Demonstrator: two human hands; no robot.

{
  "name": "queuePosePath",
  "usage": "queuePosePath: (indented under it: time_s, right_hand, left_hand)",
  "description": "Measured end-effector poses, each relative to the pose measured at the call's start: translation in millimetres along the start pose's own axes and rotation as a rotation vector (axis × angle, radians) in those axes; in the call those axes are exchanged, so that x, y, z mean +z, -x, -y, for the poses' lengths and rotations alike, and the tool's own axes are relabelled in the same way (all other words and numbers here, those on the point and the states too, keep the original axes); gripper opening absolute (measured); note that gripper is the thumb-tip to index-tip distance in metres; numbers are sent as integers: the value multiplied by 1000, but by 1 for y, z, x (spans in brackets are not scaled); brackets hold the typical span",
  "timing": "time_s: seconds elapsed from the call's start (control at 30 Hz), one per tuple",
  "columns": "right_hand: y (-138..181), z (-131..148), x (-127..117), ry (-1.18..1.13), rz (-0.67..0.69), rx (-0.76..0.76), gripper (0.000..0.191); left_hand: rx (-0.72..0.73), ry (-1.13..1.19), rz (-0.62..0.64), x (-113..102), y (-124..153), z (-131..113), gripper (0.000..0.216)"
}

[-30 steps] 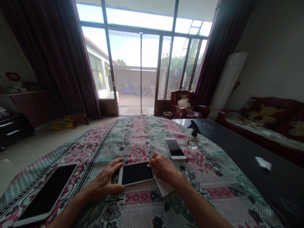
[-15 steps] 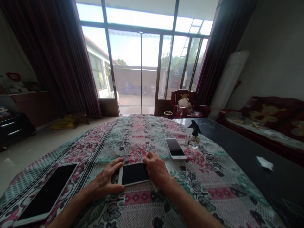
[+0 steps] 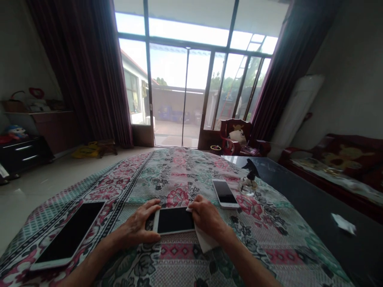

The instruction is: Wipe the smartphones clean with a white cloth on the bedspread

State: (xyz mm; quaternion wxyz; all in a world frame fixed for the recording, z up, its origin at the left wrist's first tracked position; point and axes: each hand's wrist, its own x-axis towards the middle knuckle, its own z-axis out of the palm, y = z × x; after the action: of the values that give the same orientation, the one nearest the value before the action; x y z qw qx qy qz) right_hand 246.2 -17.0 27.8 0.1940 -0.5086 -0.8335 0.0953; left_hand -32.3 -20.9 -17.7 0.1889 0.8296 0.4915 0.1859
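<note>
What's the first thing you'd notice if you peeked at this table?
In the middle of the flowered tablecloth lies a dark-screened smartphone: the left hand grips its left end and the right hand presses a white cloth on its right end. A big tablet lies near the left edge. A second smartphone and a small spray bottle sit farther back on the right.

The left hand [image 3: 138, 226] braces a phone [image 3: 174, 220] lying between its fingers and thumb. The right hand [image 3: 206, 217] presses a white cloth [image 3: 206, 242] against the phone's other end, the cloth trailing from under the fingers.
</note>
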Motion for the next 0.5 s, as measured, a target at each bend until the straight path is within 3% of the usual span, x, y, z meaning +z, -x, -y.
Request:
queuePosePath:
  time_s: [0.17, 0.5]
  right_hand:
    - [-4, 11, 14, 135, -41, 48, 23]
    - [-23, 59, 46, 105, -13, -36, 25]
  left_hand:
    - [-1, 25, -4, 0, 1, -2, 81]
    - [-35, 28, -83, 8, 0, 2, 80]
